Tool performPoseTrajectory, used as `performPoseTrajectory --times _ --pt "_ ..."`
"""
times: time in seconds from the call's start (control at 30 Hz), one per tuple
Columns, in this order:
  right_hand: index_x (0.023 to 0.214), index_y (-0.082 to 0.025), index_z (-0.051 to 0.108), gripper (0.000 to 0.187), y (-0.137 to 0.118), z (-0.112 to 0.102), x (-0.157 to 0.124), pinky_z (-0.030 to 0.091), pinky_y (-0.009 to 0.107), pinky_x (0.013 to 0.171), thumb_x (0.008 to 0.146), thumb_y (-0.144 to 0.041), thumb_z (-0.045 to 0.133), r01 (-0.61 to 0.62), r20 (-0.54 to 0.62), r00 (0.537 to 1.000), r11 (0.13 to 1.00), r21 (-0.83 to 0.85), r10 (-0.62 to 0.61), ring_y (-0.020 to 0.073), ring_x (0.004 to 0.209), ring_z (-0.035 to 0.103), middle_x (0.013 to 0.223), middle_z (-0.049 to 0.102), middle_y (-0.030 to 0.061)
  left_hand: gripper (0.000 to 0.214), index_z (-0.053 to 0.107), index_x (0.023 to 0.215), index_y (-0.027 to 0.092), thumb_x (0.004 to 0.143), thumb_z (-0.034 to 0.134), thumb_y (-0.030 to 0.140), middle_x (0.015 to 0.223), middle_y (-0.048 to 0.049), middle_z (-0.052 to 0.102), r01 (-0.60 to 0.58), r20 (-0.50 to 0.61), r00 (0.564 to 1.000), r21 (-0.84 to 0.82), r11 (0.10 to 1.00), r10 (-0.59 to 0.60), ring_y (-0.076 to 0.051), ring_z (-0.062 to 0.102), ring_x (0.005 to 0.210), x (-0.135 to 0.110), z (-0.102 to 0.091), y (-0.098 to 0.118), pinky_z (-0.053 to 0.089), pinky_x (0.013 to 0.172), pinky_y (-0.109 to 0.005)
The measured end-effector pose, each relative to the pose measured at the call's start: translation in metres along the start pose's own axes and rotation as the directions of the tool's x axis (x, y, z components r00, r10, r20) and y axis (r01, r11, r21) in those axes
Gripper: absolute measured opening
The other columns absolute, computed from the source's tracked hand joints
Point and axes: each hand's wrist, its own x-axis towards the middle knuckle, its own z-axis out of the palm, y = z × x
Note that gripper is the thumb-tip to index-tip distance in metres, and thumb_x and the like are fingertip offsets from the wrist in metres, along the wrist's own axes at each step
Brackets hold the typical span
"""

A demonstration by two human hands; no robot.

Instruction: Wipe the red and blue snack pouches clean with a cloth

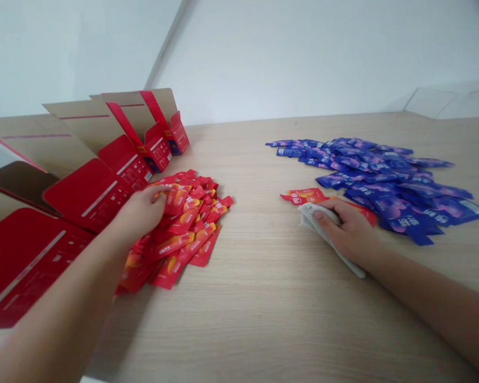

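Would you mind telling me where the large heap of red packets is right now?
In the head view, the heap of red packets lies left of centre on the table, beside the open red boxes, with the left hand at it.

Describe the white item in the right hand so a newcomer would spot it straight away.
On the wood-grain table, find the pile of blue sachets on the right. To its near left, the person's right hand grips the white item, slim and long. Its white colour sets it apart from the blue pile and the red sachets beside it.
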Motion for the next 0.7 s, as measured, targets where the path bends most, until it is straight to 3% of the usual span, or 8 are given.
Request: performPoseTrajectory --times 0.13,0.23,0.3,0.47,0.53,0.6,0.67,0.7 --pt "0.112 -0.03 0.072 0.028 0.0 0.0 0.0 0.06 0.054 0.09 0.101 -0.054 0.062 0.022 -0.003 1.0 1.0 0.005 -0.022 0.0353 0.105 0.073 0.113 0.079 0.0083 0.043 0.07 0.131 0.024 0.11 0.039 0.046 0.083 0.0051 0.071 0.083 0.072 0.993 0.129 0.988 -0.093 -0.023 0.07 0.087 0.017 0.017 -0.001 0.053 0.093 -0.039" --pt "0.113 -0.03 0.072 0.026 -0.001 0.0 0.0 0.059 0.054 0.092 0.101 -0.051 0.062 0.03 -0.007 1.0 0.999 0.012 -0.03 0.0347 0.107 0.073 0.114 0.078 0.0081 0.048 0.071 0.132 0.018 0.106 0.045 0.049 0.113 -0.0068 0.079 0.119 0.109 0.984 0.185 0.976 -0.141 -0.034 0.073 0.111 0.03 0.02 -0.003 0.053 0.103 -0.046" --pt "0.113 -0.029 0.072 0.025 -0.001 0.0 0.0 0.059 0.053 0.091 0.101 -0.049 0.062 0.027 0.004 1.0 1.0 0.013 -0.027 0.0343 0.107 0.073 0.114 0.078 0.0084 0.055 0.069 0.137 0.015 0.106 0.045 0.053 0.131 -0.0145 0.076 0.115 0.136 0.98 0.207 0.972 -0.144 -0.038 0.072 0.122 0.036 0.02 -0.005 0.053 0.107 -0.048" --pt "0.112 -0.027 0.073 0.023 0.0 0.003 0.001 0.06 0.05 0.088 0.103 -0.045 0.062 0.059 0.006 0.998 0.998 0.012 -0.06 0.0327 0.104 0.073 0.113 0.078 0.0087 0.062 0.064 0.147 0.015 0.108 0.039 0.056 0.15 -0.0185 0.066 0.041 0.126 0.989 0.259 0.965 -0.076 -0.04 0.061 0.141 0.033 0.025 0.001 0.046 0.119 -0.053" --pt "0.112 -0.026 0.074 0.021 -0.001 0.005 0.001 0.06 0.047 0.086 0.102 -0.041 0.064 0.095 -0.027 0.995 0.995 0.009 -0.095 0.0314 0.102 0.074 0.112 0.079 0.0086 0.063 0.061 0.149 0.014 0.109 0.036 0.055 0.159 -0.0187 0.058 -0.019 0.055 0.998 0.284 0.959 0.003 -0.041 0.048 0.153 0.027 0.033 0.015 0.036 0.126 -0.059" --pt "0.115 -0.025 0.073 0.019 -0.003 0.005 -0.001 0.06 0.046 0.089 0.102 -0.036 0.064 0.2 -0.032 0.979 0.98 0.011 -0.199 0.0299 0.104 0.074 0.113 0.079 0.0093 0.061 0.061 0.149 0.015 0.11 0.034 0.053 0.162 -0.0159 0.056 -0.17 0.016 0.985 0.295 0.94 0.173 -0.038 0.035 0.162 0.02 0.047 0.038 0.026 0.132 -0.058" --pt "0.117 -0.023 0.073 0.018 -0.009 0.005 -0.006 0.058 0.045 0.095 0.103 -0.031 0.063 0.378 0.065 0.924 0.926 0.005 -0.377 0.0279 0.108 0.073 0.115 0.078 0.0102 0.059 0.064 0.146 0.015 0.111 0.033 0.051 0.161 -0.0132 0.058 -0.377 0.077 0.926 0.259 0.889 0.37 -0.035 0.033 0.163 0.014 0.069 0.07 0.024 0.134 -0.055" --pt "0.117 -0.022 0.073 0.018 -0.013 0.004 -0.009 0.058 0.043 0.096 0.104 -0.029 0.063 0.472 0.147 0.872 0.882 0.004 -0.467 0.0268 0.108 0.072 0.116 0.078 0.0105 0.059 0.064 0.146 0.015 0.111 0.034 0.051 0.162 -0.0137 0.057 -0.437 0.127 0.899 0.23 0.87 0.418 -0.036 0.032 0.164 0.013 0.082 0.089 0.024 0.134 -0.055"
